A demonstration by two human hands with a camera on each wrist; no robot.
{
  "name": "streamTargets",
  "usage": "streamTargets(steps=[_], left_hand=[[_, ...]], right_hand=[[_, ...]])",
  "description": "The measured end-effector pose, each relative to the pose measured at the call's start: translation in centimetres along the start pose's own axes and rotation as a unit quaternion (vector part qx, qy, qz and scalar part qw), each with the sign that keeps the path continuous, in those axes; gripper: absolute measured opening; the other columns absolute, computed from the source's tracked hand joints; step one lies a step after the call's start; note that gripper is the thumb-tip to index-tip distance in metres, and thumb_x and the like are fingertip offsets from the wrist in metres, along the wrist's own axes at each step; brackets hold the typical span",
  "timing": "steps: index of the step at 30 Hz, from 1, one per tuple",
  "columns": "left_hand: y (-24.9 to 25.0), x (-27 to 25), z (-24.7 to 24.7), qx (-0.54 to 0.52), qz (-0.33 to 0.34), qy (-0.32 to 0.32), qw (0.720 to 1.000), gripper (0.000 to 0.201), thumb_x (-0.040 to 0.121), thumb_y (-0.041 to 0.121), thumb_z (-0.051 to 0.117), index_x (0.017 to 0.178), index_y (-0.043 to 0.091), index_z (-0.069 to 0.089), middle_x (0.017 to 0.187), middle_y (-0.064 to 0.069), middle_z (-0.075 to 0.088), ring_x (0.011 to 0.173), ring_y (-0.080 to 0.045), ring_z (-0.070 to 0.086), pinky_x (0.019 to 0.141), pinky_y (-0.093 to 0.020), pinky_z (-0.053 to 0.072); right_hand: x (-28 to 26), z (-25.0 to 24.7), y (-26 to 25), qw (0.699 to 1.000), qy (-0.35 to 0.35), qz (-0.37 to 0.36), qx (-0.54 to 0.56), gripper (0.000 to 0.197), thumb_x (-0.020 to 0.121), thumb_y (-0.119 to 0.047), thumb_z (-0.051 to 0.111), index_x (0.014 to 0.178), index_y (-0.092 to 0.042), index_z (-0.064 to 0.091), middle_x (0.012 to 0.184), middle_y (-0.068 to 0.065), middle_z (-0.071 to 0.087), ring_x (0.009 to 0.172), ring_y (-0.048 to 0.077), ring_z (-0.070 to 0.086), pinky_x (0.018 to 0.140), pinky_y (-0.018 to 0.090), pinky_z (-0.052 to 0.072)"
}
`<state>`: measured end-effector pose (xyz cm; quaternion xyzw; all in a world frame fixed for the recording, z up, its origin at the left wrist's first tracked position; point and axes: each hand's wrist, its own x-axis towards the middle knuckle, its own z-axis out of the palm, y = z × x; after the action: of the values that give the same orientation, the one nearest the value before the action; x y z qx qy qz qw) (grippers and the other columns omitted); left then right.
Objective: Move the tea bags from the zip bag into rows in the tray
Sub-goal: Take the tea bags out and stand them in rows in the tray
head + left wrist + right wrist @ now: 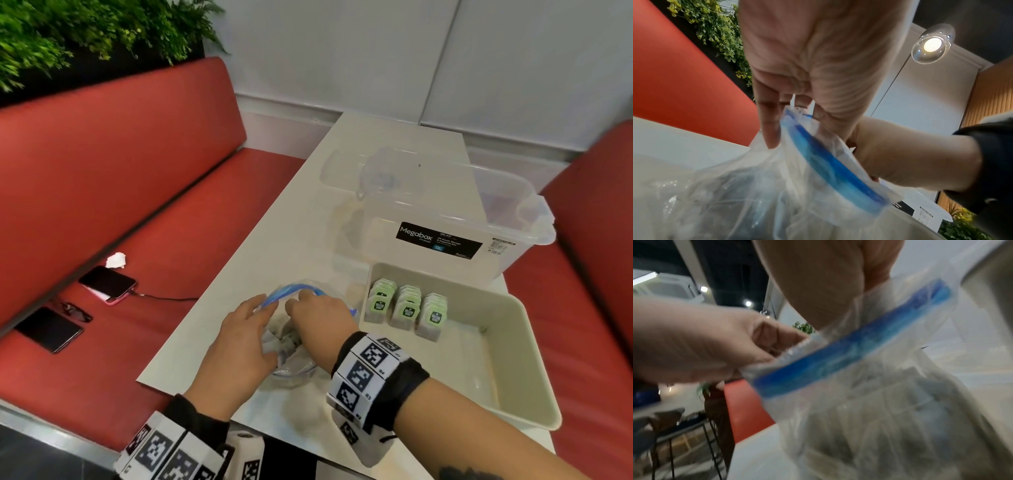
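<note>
The left hand (239,342) is pinching the zip bag (777,186) rim between its fingers, and the right hand (318,315) is reaching inside among tea bags (890,418), its fingers hidden. Three rows are standing in the tray (513,359).

Clear zip bag (287,346) of tea bags lies left of tray (527,346); three rows (407,310) stand inside.

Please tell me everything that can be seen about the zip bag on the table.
The zip bag is clear, thin, crinkled plastic with a blue zip strip along its mouth. It sits on the white table, left of the tray, with its mouth raised. Grey tea bags show blurred through its wall. The left hand and the right hand both pinch the plastic at the mouth.
</note>
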<state>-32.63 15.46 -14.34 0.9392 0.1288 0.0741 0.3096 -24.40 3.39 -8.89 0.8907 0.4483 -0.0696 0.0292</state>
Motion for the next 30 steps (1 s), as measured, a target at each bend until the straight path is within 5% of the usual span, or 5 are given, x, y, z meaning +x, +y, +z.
streamTargets(steps=[7, 11, 17, 22, 30], left_hand=[[1.2, 0.6, -1.1, -0.071, -0.005, 0.017, 0.997, 0.059, 0.068, 0.029, 0.081, 0.122, 0.031, 0.057, 0.145, 0.013, 0.034, 0.132, -0.01, 0.032, 0.105, -0.023, 0.029], [2.7, 0.4, -2.1, -0.149, 0.045, 0.063, 0.986, 0.053, 0.075, 0.015, 0.075, 0.118, 0.037, 0.054, 0.119, 0.027, 0.055, 0.11, 0.007, 0.049, 0.088, -0.001, 0.031], [4.4, 0.5, -2.2, -0.371, -0.005, -0.003, 0.929, 0.041, 0.084, 0.0, 0.063, 0.113, 0.028, 0.056, 0.102, 0.009, 0.071, 0.089, -0.012, 0.069, 0.077, -0.031, 0.056], [5.1, 0.9, -1.7, -0.493, -0.052, -0.008, 0.868, 0.031, 0.087, 0.006, 0.06, 0.115, 0.019, 0.056, 0.105, -0.002, 0.071, 0.086, -0.018, 0.069, 0.063, -0.027, 0.055], [6.7, 1.2, -0.6, -0.591, -0.053, -0.036, 0.804, 0.036, 0.079, 0.019, 0.059, 0.114, 0.01, 0.057, 0.106, -0.01, 0.07, 0.092, -0.022, 0.069, 0.069, -0.026, 0.057]], right_hand=[[-0.6, -1.7, 1.5, 0.972, 0.11, 0.081, 0.193, 0.013, 0.079, -0.021, 0.068, 0.09, -0.019, 0.062, 0.092, 0.001, 0.048, 0.083, 0.027, 0.056, 0.065, 0.028, 0.033], [-0.9, -3.0, 2.5, 0.943, 0.094, 0.085, 0.307, 0.023, 0.069, -0.027, 0.079, 0.077, -0.024, 0.058, 0.089, 0.0, 0.062, 0.082, 0.018, 0.057, 0.07, 0.03, 0.042], [-1.8, -3.7, 3.5, 0.908, 0.116, 0.086, 0.393, 0.027, 0.068, -0.025, 0.081, 0.087, -0.024, 0.061, 0.079, -0.005, 0.063, 0.068, 0.013, 0.055, 0.072, 0.037, 0.053], [-4.3, -3.5, 3.0, 0.917, 0.253, 0.058, 0.303, 0.031, 0.081, -0.04, 0.066, 0.102, -0.024, 0.049, 0.096, -0.013, 0.047, 0.067, 0.001, 0.043, 0.067, 0.027, 0.039], [-5.6, -2.0, 3.1, 0.874, 0.195, 0.143, 0.422, 0.031, 0.073, -0.028, 0.076, 0.076, -0.029, 0.045, 0.061, -0.008, 0.052, 0.06, 0.011, 0.055, 0.061, 0.029, 0.044]])
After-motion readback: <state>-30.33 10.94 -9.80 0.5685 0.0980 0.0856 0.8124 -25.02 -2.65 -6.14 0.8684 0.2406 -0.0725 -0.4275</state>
